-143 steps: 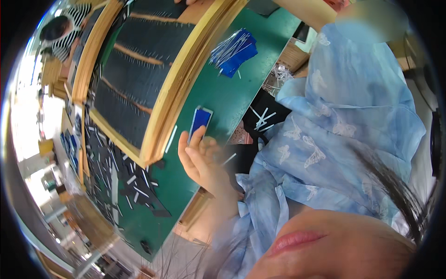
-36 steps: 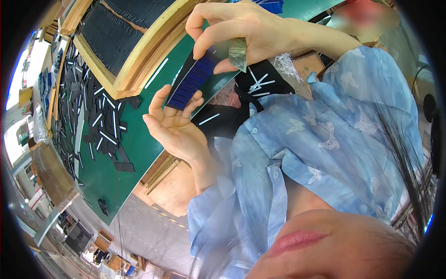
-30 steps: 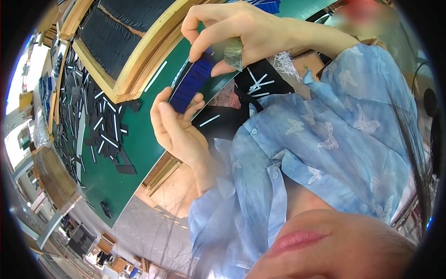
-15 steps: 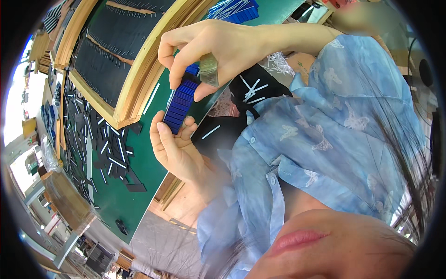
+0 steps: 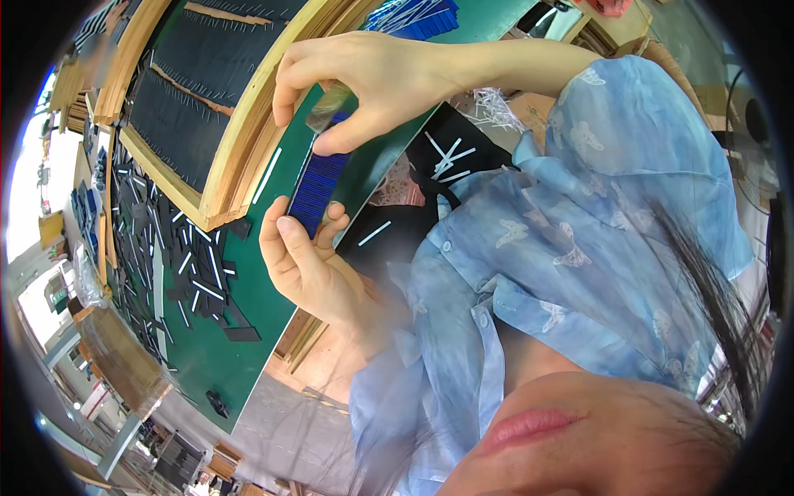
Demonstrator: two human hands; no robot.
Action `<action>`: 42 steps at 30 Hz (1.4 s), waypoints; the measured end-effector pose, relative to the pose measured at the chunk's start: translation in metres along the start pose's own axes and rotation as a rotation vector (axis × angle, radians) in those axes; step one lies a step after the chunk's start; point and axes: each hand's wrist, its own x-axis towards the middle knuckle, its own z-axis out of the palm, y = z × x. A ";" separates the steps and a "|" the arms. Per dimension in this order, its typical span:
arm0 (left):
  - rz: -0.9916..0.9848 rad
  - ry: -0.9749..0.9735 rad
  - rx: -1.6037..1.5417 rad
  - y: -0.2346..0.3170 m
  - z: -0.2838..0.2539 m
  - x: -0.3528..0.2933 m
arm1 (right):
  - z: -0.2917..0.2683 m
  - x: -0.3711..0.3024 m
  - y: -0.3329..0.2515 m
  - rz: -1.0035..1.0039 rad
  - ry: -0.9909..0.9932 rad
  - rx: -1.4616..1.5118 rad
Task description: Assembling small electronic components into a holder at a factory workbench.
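Note:
A stack of thin dark blue rectangular plates (image 5: 318,188) is held on edge above the green table (image 5: 207,355). My left hand (image 5: 302,264) supports its lower end with fingers and thumb. My right hand (image 5: 364,87) pinches the upper end, where a grey shiny piece (image 5: 329,109) lies under the fingers. Both hands are closed on the stack.
A wooden-framed tray (image 5: 198,99) with rows of dark strips lies at the upper left. Loose black and white strips (image 5: 186,264) are scattered on the green table. More blue plates (image 5: 418,15) lie at the top. A black sheet (image 5: 430,165) with white strips is near my blue shirt.
The right hand came in from the top and took the stack's upper end. Both hands turned the stack upright and shifted it left over the table.

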 end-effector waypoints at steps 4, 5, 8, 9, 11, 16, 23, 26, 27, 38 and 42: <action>0.042 0.030 0.080 -0.001 0.008 -0.002 | 0.016 0.002 -0.015 -0.040 0.081 0.003; 0.069 0.033 0.075 -0.001 0.008 -0.002 | 0.018 0.005 -0.015 -0.041 0.096 -0.041; 0.042 0.035 0.059 0.001 -0.003 -0.003 | 0.010 0.001 -0.002 0.072 0.085 -0.137; 0.019 0.012 0.053 0.001 -0.003 -0.004 | 0.008 -0.002 0.001 0.069 0.098 -0.076; 0.017 0.005 0.054 -0.002 0.000 -0.002 | 0.002 -0.009 0.007 0.104 0.035 0.027; 0.274 0.208 0.390 -0.020 -0.006 0.011 | 0.003 -0.010 0.003 -0.047 0.054 0.328; -0.273 -0.377 -0.335 -0.003 -0.004 0.022 | -0.011 -0.030 -0.004 -0.084 0.061 0.649; -0.431 -0.338 -0.483 0.003 0.038 0.011 | -0.008 -0.028 -0.003 -0.246 0.068 0.578; -0.468 -0.430 -0.536 -0.005 0.035 0.019 | -0.021 -0.022 -0.005 -0.181 0.020 0.537; -0.138 -0.187 -0.005 -0.024 0.017 0.017 | -0.187 0.047 0.143 0.161 -0.024 -0.586; -0.087 -0.083 0.061 -0.020 0.014 0.007 | -0.188 0.051 0.154 0.072 -0.063 -0.532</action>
